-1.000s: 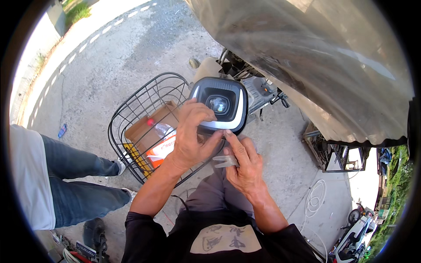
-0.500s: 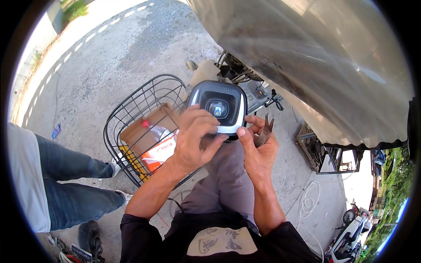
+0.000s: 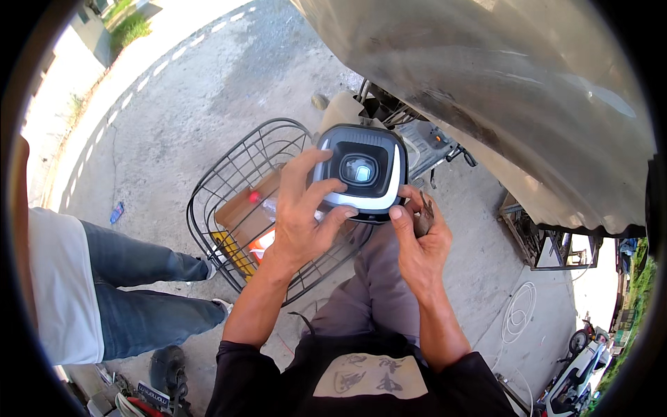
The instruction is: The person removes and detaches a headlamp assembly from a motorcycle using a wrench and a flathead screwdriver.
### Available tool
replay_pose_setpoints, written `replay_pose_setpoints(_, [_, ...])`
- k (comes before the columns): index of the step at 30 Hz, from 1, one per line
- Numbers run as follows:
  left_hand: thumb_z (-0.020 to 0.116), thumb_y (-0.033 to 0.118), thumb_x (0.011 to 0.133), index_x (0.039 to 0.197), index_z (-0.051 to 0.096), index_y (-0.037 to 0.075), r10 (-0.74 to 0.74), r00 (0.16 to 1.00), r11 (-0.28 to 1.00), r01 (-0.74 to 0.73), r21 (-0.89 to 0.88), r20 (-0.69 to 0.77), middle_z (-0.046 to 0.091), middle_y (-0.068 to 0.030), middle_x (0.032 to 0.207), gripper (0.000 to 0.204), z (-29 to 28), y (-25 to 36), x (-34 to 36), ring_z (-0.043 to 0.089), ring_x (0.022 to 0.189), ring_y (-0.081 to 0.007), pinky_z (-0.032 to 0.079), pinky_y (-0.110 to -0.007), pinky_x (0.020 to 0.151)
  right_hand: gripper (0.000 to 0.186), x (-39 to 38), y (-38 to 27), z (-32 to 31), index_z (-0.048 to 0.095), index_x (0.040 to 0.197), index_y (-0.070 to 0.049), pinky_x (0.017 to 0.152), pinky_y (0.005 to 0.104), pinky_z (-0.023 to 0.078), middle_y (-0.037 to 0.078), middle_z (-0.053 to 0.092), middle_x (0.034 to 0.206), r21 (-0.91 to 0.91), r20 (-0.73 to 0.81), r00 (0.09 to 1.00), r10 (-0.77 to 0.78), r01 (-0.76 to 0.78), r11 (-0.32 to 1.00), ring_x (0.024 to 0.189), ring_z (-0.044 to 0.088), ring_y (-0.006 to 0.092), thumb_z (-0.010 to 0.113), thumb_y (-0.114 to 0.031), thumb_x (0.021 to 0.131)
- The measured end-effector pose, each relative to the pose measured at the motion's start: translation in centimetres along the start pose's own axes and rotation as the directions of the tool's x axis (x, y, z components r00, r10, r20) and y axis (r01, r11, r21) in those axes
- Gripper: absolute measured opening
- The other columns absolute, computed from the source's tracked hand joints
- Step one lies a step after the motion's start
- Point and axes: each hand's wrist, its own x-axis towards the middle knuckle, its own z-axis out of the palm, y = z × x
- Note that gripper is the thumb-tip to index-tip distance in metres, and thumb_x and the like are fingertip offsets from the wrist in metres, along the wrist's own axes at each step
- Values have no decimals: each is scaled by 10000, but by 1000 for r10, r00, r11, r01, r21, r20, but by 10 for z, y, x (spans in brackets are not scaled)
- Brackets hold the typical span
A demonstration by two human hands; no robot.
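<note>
A squarish headlight (image 3: 392,177) with a black housing, a white trim band and a round lens is in front of me, lens facing up. My left hand (image 3: 302,215) grips its left side, fingers spread over the face and thumb at the lower edge. At the lower right corner, my right hand (image 3: 425,240) pinches the rim between thumb and fingers. A pair of worn metal pliers (image 3: 424,217) is tucked in that same hand, its jaws pointing up and its handles hidden.
A black wire basket (image 3: 201,198) stands left, holding a cardboard box (image 3: 240,212) and a red-capped bottle (image 3: 255,197). Another person in jeans (image 3: 139,299) stands at far left. A translucent sheet (image 3: 500,104) hangs at upper right. A coiled white hose (image 3: 517,313) lies on the ground.
My left fingers have spread out and settled on the headlight's face. Headlight, basket and hands all sit further right in the picture. The pliers have turned slightly in my right hand.
</note>
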Motion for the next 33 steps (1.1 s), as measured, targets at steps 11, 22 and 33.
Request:
replay_pose_setpoints(11, [734, 284, 1020, 1119, 649, -21, -125, 989, 990, 119, -76, -79, 680, -236, 1299, 332, 11, -12, -16, 611, 1362, -497, 496, -552, 1110, 692, 12, 1, -1, 508, 1517, 24, 702, 218, 436, -28, 511, 875, 42, 29, 975, 222, -223, 974, 777, 464, 50, 846, -181, 949])
replay_pose_setpoints(22, [554, 166, 1094, 1126, 581, -39, -189, 976, 972, 170, -163, -108, 645, -254, 1333, 209, 18, -14, -17, 586, 1406, -469, 438, -556, 1187, 697, 11, 0, 6, 490, 1504, 13, 651, 232, 430, 8, 499, 937, 59, 63, 983, 174, -177, 982, 778, 423, 75, 852, -118, 923])
replay_pose_setpoints(33, [515, 464, 1153, 1149, 515, 2, -194, 977, 959, 169, -229, -91, 584, -243, 1397, 462, 22, -14, -23, 452, 1533, -456, 345, -552, 1257, 738, 0, 24, 9, 486, 1529, -33, 644, 199, 451, 8, 551, 1006, 111, 13, 995, 98, -99, 989, 810, 465, 61, 840, -70, 882])
